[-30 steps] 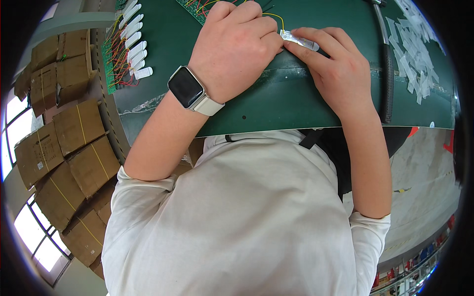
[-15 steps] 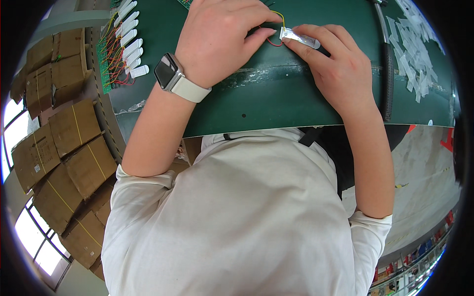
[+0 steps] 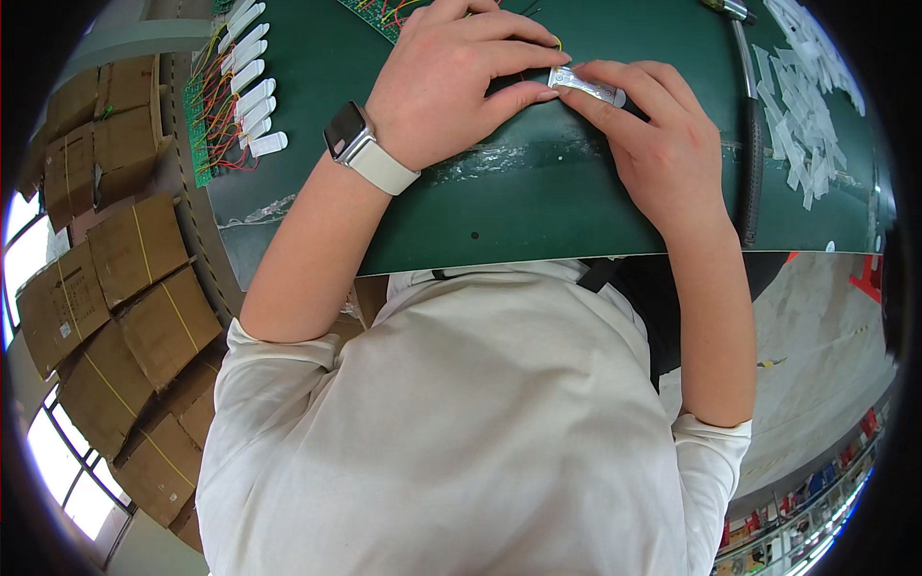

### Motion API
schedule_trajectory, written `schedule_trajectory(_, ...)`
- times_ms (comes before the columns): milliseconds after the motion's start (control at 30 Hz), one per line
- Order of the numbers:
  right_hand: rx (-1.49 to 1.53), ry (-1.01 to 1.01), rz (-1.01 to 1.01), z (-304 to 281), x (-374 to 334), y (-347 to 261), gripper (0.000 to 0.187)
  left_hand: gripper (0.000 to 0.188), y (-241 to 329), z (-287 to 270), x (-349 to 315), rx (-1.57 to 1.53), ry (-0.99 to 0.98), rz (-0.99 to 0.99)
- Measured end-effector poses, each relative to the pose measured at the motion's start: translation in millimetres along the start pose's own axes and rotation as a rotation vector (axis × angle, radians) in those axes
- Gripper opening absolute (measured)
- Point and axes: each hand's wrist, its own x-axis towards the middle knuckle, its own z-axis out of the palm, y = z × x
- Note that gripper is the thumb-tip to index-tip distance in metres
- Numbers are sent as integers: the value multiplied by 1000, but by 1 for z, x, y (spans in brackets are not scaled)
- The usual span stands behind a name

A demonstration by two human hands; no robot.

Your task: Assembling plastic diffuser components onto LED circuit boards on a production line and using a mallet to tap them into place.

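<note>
Over the green tabletop (image 3: 538, 216), both my hands meet at a small, narrow piece (image 3: 588, 84), silvery on top with a white rounded end. My right hand (image 3: 663, 130) pinches its sides between thumb and fingers. At its other end, the thumb and index finger of my left hand (image 3: 451, 82) close on the tip. A short bit of yellow wire (image 3: 560, 43) shows above that tip; the rest is behind my fingers. Beyond my left hand lies a green circuit board (image 3: 373, 15) with red and yellow wires, partly covered by the hand.
Several white rounded pieces (image 3: 255, 94) wired to green boards (image 3: 198, 134) line the table's left side. To the right lies a hammer-like tool with a black grip (image 3: 753, 168), beside a pile of translucent strips (image 3: 805, 115). Flattened cardboard boxes (image 3: 144, 245) stand off to the left.
My left hand has moved right and slightly down, and its thumb and index finger now meet the piece's wired end. The red wire loop is no longer visible. More of the circuit board shows.
</note>
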Motion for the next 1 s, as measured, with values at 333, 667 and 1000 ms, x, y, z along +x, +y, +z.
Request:
schedule_trajectory(333, 191, -20, 70, -1, 2, 6, 33, 31, 13, -4, 1, 10, -59, -179)
schedule_trajectory(667, 240, -23, 125, -3, 5, 2, 28, 31, 13, -5, -3, 69, 13, -230)
schedule_trajectory(1000, 257, -29, 127, -10, 4, 5, 32, 36, 5, 15, -16, 247, 124, -134)
